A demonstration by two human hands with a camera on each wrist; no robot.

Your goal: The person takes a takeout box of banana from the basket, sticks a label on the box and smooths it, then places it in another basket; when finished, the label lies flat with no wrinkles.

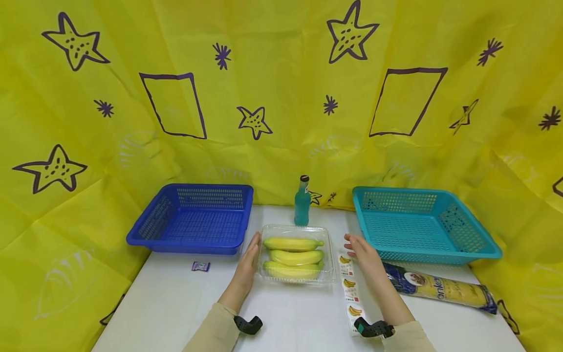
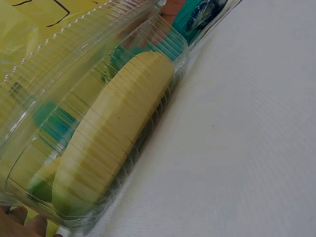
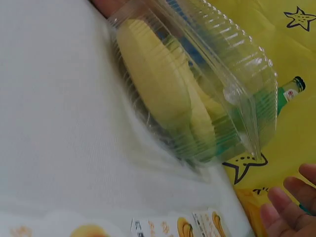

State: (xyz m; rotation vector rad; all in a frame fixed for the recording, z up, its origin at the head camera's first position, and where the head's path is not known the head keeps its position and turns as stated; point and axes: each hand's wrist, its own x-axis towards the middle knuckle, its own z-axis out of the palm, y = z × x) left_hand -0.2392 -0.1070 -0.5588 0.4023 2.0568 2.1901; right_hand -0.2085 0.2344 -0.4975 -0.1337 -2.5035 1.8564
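Observation:
A clear plastic clamshell box, its lid down, lies mid-table with three yellow-green bananas inside. My left hand stands along the box's left side, fingers extended, right at its wall. To the right of the box, a gap away, my right hand is held with fingers spread and nothing in them. Beneath and beside that hand runs a strip of banana-printed labels. In the right wrist view, the fingers appear at the lower right, apart from the box.
A blue basket stands at back left, a teal basket at back right. Behind the box is a bottle of blue-green drink. A purple wrapped candy lies at left; a long pasta packet lies at right. Yellow curtain surrounds the table.

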